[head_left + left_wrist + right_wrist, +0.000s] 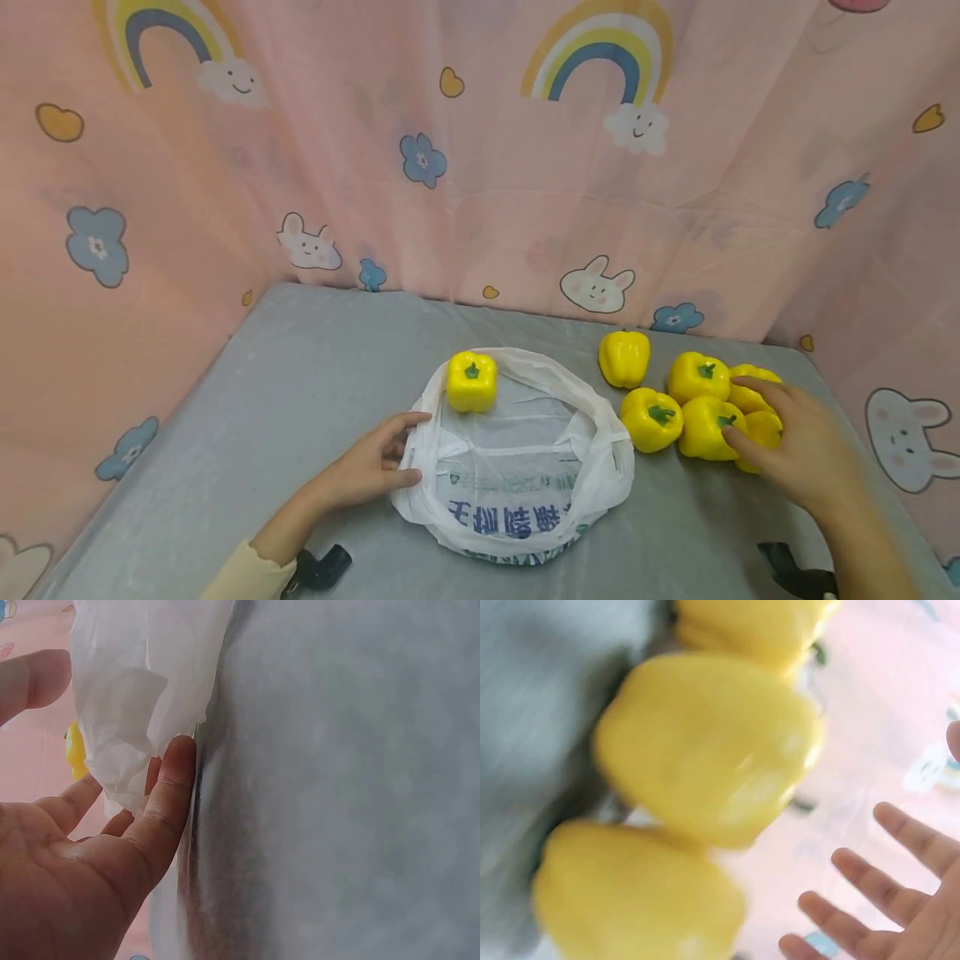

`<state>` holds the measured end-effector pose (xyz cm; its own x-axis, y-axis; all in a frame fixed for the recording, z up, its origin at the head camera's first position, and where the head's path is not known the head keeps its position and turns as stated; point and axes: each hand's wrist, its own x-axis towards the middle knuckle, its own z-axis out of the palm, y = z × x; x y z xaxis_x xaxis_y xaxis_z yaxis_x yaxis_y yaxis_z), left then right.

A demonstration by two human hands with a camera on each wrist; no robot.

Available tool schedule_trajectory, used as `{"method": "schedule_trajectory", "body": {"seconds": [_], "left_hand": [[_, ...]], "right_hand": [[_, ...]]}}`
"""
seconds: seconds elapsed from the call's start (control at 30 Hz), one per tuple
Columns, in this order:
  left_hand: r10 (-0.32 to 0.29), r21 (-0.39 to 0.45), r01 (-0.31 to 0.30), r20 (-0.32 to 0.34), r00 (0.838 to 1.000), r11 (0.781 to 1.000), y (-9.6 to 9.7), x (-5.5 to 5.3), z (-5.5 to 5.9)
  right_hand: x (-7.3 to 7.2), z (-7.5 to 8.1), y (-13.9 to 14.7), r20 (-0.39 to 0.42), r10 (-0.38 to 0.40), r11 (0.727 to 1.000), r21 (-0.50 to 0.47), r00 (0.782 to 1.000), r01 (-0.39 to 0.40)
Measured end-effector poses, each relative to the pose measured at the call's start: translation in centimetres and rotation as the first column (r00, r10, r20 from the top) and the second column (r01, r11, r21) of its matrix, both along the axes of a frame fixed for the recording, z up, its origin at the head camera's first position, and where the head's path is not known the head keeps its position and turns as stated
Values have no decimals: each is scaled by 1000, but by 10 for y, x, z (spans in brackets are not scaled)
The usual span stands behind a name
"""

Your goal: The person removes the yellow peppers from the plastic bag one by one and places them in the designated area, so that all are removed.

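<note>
A white plastic bag (pixel 611 450) with blue printing lies with its mouth spread wide in the head view. One yellow bell pepper (pixel 471 383) overlaps its far-left rim. My left hand (pixel 371 462) is at the bag's left side, its fingertips (pixel 178 761) touching the thin plastic while the thumb stands apart from them. Over the right-hand group of yellow bell peppers (pixel 705 429), my right hand (pixel 802 442) reaches in with fingers spread. In the right wrist view those fingers (pixel 877 885) are extended, holding nothing, beside a blurred pepper (pixel 705 746).
A lone yellow bell pepper (pixel 624 358) stands at the back of the grey-covered table (pixel 322 358), and another (pixel 651 419) sits close to the bag's right rim. Pink printed curtains (pixel 510 225) enclose the table's back and sides.
</note>
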<state>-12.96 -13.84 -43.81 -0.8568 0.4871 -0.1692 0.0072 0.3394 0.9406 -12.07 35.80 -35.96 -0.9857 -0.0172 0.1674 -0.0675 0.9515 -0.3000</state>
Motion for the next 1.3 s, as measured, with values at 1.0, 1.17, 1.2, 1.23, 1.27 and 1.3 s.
{"method": "schedule_trajectory", "body": {"seconds": [1.0, 1.17, 1.2, 1.23, 1.27, 1.3], "left_hand": [[-5, -12, 5, -7, 1000, 1000, 1, 0, -1], [-6, -20, 6, -7, 1000, 1000, 1, 0, -1], [-7, -22, 6, -7, 1000, 1000, 1, 0, -1], [-6, -22, 6, -7, 1000, 1000, 1, 0, -2], [-6, -23, 6, -6, 1000, 1000, 1, 0, -2], [-7, -24, 7, -8, 1000, 1000, 1, 0, -2]], "right_hand": [[-43, 20, -135, -169, 287, 877, -350, 943, -329], [-50, 16, -155, -169, 319, 845, -396, 933, -360], [-51, 14, -159, -165, 324, 836, -411, 931, -364], [-53, 12, -163, -157, 329, 828, -427, 931, -364], [-55, 11, -167, -154, 334, 818, -443, 930, -367], [-56, 9, -170, -155, 341, 806, -460, 927, -373]]}}
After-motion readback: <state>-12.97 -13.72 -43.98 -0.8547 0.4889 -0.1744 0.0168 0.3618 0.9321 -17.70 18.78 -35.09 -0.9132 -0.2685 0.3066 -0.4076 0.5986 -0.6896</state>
